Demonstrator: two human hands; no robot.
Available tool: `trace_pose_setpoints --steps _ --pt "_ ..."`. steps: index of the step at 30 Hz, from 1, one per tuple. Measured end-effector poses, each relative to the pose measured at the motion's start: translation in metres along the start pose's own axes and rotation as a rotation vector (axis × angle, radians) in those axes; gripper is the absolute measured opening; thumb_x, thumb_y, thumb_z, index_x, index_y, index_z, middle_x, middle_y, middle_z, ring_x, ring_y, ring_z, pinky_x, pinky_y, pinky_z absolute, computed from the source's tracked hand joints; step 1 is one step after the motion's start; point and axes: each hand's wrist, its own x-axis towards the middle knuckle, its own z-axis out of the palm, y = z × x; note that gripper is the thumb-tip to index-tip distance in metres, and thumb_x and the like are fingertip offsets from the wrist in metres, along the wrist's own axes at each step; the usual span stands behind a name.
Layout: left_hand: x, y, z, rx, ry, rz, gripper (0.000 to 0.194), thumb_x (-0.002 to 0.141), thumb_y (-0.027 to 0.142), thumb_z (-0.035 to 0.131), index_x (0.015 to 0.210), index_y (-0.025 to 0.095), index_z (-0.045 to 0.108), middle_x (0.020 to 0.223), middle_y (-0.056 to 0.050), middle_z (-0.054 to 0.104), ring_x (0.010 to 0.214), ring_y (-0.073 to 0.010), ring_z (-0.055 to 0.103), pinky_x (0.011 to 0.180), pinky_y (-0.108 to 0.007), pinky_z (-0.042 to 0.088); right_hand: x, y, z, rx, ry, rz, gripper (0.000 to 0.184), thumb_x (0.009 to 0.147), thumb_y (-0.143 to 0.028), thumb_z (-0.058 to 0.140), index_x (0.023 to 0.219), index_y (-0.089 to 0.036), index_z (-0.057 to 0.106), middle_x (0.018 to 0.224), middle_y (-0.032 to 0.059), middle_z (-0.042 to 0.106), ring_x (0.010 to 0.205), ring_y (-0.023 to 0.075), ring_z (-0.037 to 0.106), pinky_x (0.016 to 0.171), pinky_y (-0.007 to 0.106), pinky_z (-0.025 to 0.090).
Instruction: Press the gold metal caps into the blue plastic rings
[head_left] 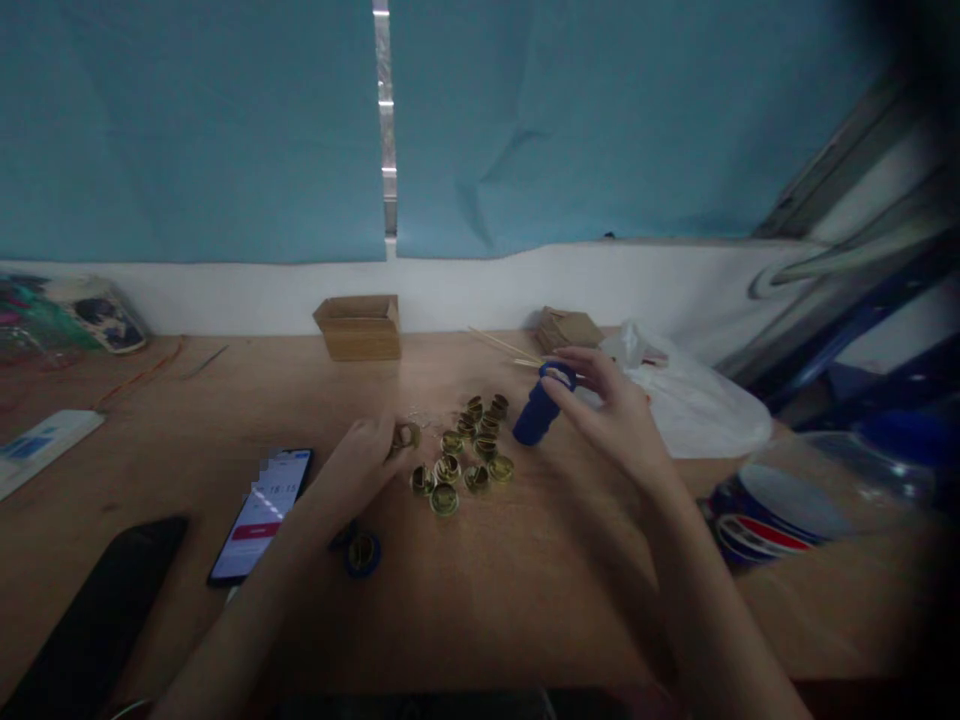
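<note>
My left hand [358, 458] is closed on a small round gold-coloured metal piece [406, 436], just left of the loose group. Several similar gold-coloured round pieces [448, 468] lie on the table between my hands, some tilted on their sides. My right hand [609, 405] has its thumb and fingers around the top of a leaning stack of blue round caps [535, 416]. Something pale shows inside the top cap. Nearer to me, below my left wrist, lies a blue ring with a gold-coloured centre [363, 553].
A phone with a lit screen [262, 515] and a black flat object [101, 610] lie to the left. An open cardboard box [364, 330] stands against the wall. Thin sticks [502, 344], a white plastic bag [697, 400] and a Pepsi-labelled bottle [780, 515] are on the right.
</note>
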Motion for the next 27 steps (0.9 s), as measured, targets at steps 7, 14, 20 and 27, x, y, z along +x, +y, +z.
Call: trace_pose_setpoints --steps 7,14,20,27 --pt "-0.062 0.045 0.009 -0.703 0.436 -0.302 0.035 0.075 0.026 0.07 0.103 0.021 0.05 0.106 -0.008 0.068 0.095 -0.022 0.068 0.08 -0.032 0.054 -0.074 -0.08 0.025 0.239 -0.111 0.037 0.036 0.086 -0.027 0.064 0.121 -0.026 0.054 0.117 0.0068 0.065 0.105 0.0233 0.064 0.091 0.041 0.052" --pt "-0.086 0.081 0.048 -1.389 0.278 -0.388 0.038 0.063 0.007 0.074 0.097 0.021 0.067 0.091 -0.001 0.074 0.083 -0.0166 0.07 0.074 -0.021 0.055 -0.138 -0.106 0.056 0.332 -0.34 0.042 0.052 0.084 -0.019 0.065 0.131 -0.032 0.047 0.129 0.0039 0.059 0.123 0.0216 0.052 0.102 0.038 0.046" --pt "-0.09 0.079 0.046 -1.519 0.177 -0.508 0.037 0.061 0.007 0.078 0.096 0.019 0.072 0.091 -0.006 0.077 0.082 -0.0187 0.073 0.073 -0.022 0.057 -0.143 -0.092 0.054 0.345 -0.353 0.123 0.046 0.085 -0.02 0.064 0.127 -0.033 0.051 0.127 0.0016 0.061 0.121 0.0206 0.055 0.103 0.04 0.045" --pt "-0.094 0.078 0.04 -1.753 0.125 -0.529 0.039 0.069 0.018 0.078 0.107 0.02 0.072 0.103 -0.01 0.076 0.096 -0.0221 0.071 0.083 -0.026 0.055 -0.148 -0.08 0.055 0.432 -0.365 0.182 0.044 0.089 -0.022 0.059 0.13 -0.033 0.048 0.133 0.0024 0.058 0.125 0.0201 0.052 0.106 0.041 0.044"
